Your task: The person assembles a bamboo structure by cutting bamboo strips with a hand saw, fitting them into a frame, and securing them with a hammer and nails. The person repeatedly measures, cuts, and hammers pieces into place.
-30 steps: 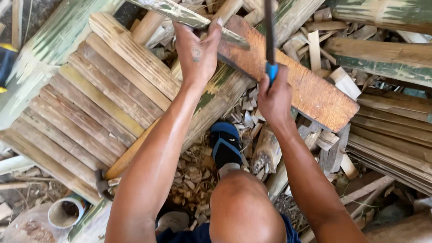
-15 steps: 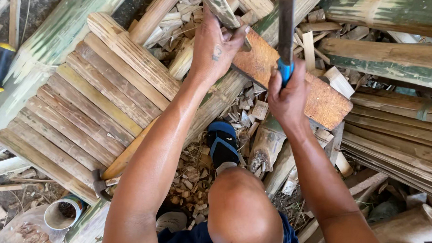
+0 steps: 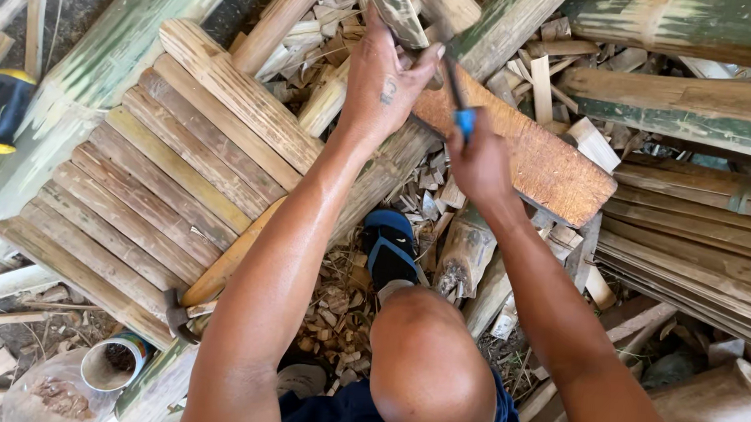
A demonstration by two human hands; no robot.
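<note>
Above the plank (image 3: 555,164), our left hand (image 3: 385,89) clamps the stiff bamboo strip (image 3: 397,9); our right hand (image 3: 477,161) grips the blue-handled blade (image 3: 458,92); hold well clear

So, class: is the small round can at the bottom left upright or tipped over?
Upright. The can shows its open mouth straight to the camera, its rim a full circle, with dark contents inside; it stands beside the bamboo slats.

The flat rust-brown wooden board (image 3: 546,164) is lying across the split pale bamboo pole (image 3: 394,165), right of the mat of flattened bamboo slats (image 3: 157,185) (a wooden-handled hammer (image 3: 221,267) is resting on it); the small open tin can (image 3: 116,362) is sitting below.
</note>
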